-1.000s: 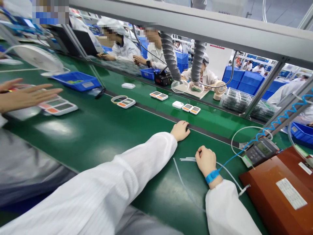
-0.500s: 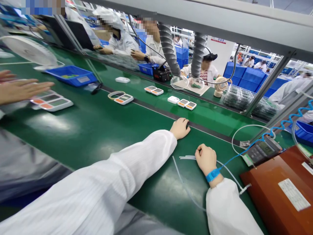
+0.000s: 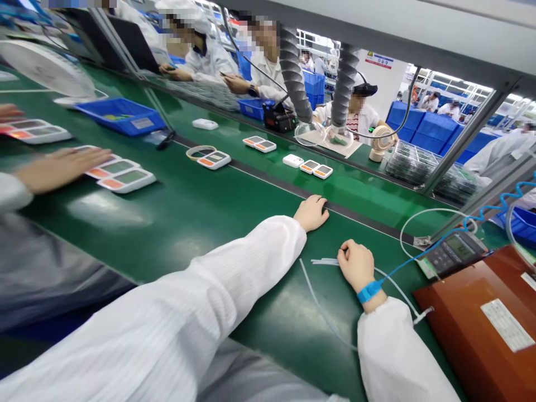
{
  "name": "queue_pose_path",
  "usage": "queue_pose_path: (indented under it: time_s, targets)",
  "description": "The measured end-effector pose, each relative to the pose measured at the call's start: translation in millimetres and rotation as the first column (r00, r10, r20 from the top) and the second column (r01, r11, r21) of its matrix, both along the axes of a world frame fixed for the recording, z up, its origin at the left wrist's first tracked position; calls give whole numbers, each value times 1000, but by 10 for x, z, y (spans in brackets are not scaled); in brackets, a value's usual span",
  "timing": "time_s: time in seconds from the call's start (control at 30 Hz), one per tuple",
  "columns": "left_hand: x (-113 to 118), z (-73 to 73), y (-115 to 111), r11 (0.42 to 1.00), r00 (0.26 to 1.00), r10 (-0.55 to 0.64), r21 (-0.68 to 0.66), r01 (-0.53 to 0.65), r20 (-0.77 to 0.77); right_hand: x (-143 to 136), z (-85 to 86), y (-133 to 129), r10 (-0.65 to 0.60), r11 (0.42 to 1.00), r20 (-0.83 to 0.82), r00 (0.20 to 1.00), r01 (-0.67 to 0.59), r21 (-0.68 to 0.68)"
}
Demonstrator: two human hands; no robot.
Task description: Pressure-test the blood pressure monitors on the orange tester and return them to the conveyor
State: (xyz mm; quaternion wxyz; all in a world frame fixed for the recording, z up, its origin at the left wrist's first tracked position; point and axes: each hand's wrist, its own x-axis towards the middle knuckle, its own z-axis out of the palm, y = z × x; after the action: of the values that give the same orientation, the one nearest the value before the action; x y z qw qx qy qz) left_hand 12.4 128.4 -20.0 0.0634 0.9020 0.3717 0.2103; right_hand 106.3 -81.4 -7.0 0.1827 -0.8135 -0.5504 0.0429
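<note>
My left hand [image 3: 312, 214] rests palm down on the green bench beside the dark strip, its fingers somewhat spread and nothing in them. Nearer me, my right hand [image 3: 357, 264] lies with the fingers curled in, and a blue wrist strap [image 3: 369, 291] circles its wrist. Thin white tubes [image 3: 324, 261] stick out to the left from under the right hand; whether the fingers grip them is hidden. Another thin tube [image 3: 317, 300] curves over the bench between my arms. Beyond my left hand, white-and-orange devices with small screens [image 3: 316, 168] lie on the green surface.
At left, a co-worker's hand [image 3: 62, 167] touches a row of similar devices [image 3: 127, 180]. A brown box [image 3: 477, 301] and a grey meter [image 3: 454, 252] stand at right. A blue tray [image 3: 121, 116], a small fan [image 3: 380, 142] and two ducts [image 3: 290, 75] are farther back.
At left, the co-worker's hand has come down onto the devices, which have shifted right, and more devices show behind it. My hands keep their pose; the view has tilted slightly.
</note>
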Motion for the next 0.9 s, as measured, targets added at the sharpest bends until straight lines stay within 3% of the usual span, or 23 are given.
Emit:
queue_pose_path:
  time_s: [0.47, 0.9]
  targets:
    - [-70, -41, -2, 999, 997, -35, -16, 36, 68, 21, -42, -10, 11, 999, -16, 1000, -11, 40]
    - [-86, 60, -58, 997, 994, -2, -75, 10, 112, 39, -79, -73, 63, 995, -34, 997, -60, 77]
